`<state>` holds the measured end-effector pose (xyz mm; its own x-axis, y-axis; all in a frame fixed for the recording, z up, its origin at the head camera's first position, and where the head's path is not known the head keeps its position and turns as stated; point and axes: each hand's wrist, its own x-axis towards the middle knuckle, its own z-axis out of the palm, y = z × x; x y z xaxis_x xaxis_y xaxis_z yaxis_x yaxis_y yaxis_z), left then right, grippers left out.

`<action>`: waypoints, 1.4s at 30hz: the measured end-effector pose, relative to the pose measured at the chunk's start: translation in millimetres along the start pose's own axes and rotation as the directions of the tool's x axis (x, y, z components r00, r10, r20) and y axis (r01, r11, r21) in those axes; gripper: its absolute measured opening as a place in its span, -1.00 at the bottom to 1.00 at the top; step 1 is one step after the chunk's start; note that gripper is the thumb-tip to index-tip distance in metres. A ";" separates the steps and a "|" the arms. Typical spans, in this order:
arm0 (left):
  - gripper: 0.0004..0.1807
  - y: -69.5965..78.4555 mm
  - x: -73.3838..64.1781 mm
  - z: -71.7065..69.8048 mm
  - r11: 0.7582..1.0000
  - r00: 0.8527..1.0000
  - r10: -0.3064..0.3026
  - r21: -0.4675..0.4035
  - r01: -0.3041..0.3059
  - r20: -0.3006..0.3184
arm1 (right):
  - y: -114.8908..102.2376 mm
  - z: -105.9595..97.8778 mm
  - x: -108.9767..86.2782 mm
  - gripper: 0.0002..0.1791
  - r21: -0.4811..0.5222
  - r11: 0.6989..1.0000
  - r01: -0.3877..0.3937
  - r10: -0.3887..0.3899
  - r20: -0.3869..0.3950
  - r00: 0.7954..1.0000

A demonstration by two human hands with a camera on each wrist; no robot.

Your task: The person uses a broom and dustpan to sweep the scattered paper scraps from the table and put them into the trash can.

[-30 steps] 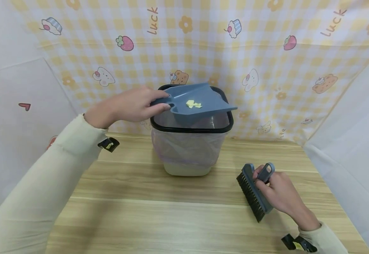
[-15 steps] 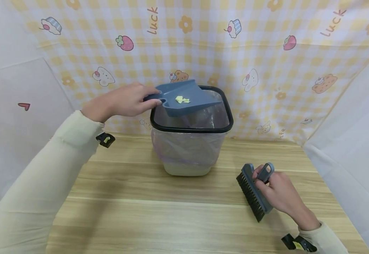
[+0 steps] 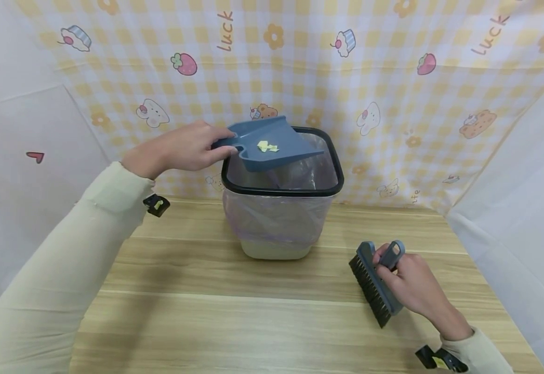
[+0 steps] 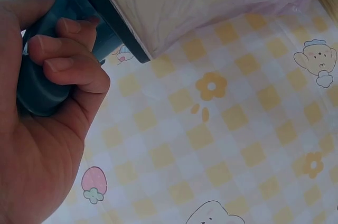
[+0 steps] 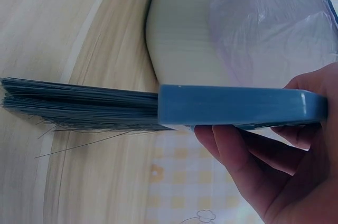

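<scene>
My left hand grips the handle of a blue dustpan over the mouth of a trash bin. Small pale yellow paper scraps lie on the pan. In the left wrist view, curled fingers wrap round the dustpan handle. At the lower right of the head view, my right hand holds a blue hand brush by its handle, dark bristles facing left. From the right wrist, the brush shows side-on with its long bristles.
The bin has a black rim and a thin purplish bag liner folded over its outside. It stands on a wood-grain table. Behind hangs a yellow checked cloth, with white cloth at the sides.
My left hand has drawn the dustpan to the left and slightly back over the bin, with the scraps still on it. My right hand and the brush have stayed in place.
</scene>
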<state>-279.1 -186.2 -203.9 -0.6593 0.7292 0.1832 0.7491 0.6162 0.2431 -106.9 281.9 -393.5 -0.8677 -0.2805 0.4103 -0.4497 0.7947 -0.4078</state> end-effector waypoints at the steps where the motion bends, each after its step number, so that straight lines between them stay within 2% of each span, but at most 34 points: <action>1: -0.74 -0.1 0.0 0.2 1.000 1.000 0.002 0.002 -0.002 -0.001 | 0.3 0.1 0.1 -0.77 0.000 1.000 0.002 -0.002 -0.001 1.000; 6: -0.79 -1.2 0.0 1.5 0.999 0.999 0.046 0.019 -0.046 -0.025 | 1.2 0.9 0.1 -0.76 -0.006 1.000 0.009 -0.009 -0.006 1.000; 11: -0.85 -3.5 0.6 3.5 0.989 0.988 0.138 0.057 -0.134 -0.070 | 0.4 1.4 -0.2 -0.77 -0.003 1.000 0.013 -0.013 -0.009 1.000; 15: -0.85 -4.8 0.6 5.5 0.972 0.969 0.220 0.110 -0.207 -0.115 | -0.1 1.8 -0.5 -0.77 0.002 1.000 0.014 -0.014 -0.013 1.000; 18: -0.78 -3.9 -0.4 7.4 0.942 0.939 0.305 0.197 -0.273 -0.157 | -0.3 2.1 -0.9 -0.76 0.005 1.000 0.012 -0.012 -0.015 1.000; 20: -0.70 -2.1 -0.9 9.1 0.888 0.902 0.394 0.326 -0.325 -0.177 | -0.5 2.3 -1.1 -0.76 0.007 1.000 0.012 -0.012 -0.015 1.000; 21: -0.68 -0.6 -0.8 10.0 0.842 0.877 0.446 0.415 -0.343 -0.180 | -0.6 2.4 -1.2 -0.75 0.009 1.000 0.013 -0.013 -0.015 1.000; 23: -0.63 2.7 -0.8 11.8 0.726 0.817 0.550 0.583 -0.364 -0.175 | -0.7 2.5 -1.3 -0.75 0.012 1.000 0.012 -0.012 -0.015 1.000; 25: -0.64 6.3 0.3 13.4 0.609 0.759 0.631 0.706 -0.361 -0.157 | -0.6 2.9 -1.4 -0.75 0.013 1.000 0.012 -0.011 -0.016 1.000; 26: -0.66 7.8 1.0 14.2 0.567 0.736 0.660 0.743 -0.356 -0.152 | -0.6 3.0 -1.3 -0.75 0.014 1.000 0.011 -0.011 -0.016 1.000; 27: -0.67 9.2 1.5 14.9 0.537 0.719 0.680 0.767 -0.352 -0.147 | -0.6 3.1 -1.3 -0.75 0.013 1.000 0.011 -0.011 -0.016 1.000; 28: -0.67 10.1 1.9 15.5 0.522 0.706 0.693 0.776 -0.354 -0.145 | -0.6 3.2 -1.2 -0.76 0.013 1.000 0.010 -0.010 -0.016 1.000; 30: -0.69 11.2 2.8 16.4 0.512 0.692 0.706 0.782 -0.355 -0.148 | -0.7 3.3 -1.3 -0.76 0.012 1.000 0.009 -0.009 -0.015 1.000; 33: -0.71 10.9 3.9 17.2 0.510 0.680 0.716 0.783 -0.356 -0.157 | -0.7 3.2 -1.3 -0.76 0.015 1.000 0.006 -0.006 -0.013 1.000; 36: -0.72 9.7 4.2 17.7 0.521 0.671 0.719 0.778 -0.351 -0.179 | -0.5 3.0 -1.1 -0.75 0.020 1.000 0.006 -0.006 -0.014 1.000; 39: -0.72 9.2 4.0 17.7 0.542 0.679 0.706 0.770 -0.335 -0.201 | -0.4 2.9 -0.3 -0.75 0.021 1.000 0.012 -0.012 -0.018 1.000; 42: -0.71 8.4 3.1 17.5 0.576 0.700 0.679 0.752 -0.320 -0.223 | -0.1 3.0 0.7 -0.75 0.020 1.000 0.020 -0.019 -0.019 1.000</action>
<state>-273.7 -173.5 -218.0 0.0331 0.8621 0.5056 0.6910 0.3458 -0.6348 -108.1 280.0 -395.6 -0.8547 -0.2859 0.4333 -0.4709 0.7782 -0.4155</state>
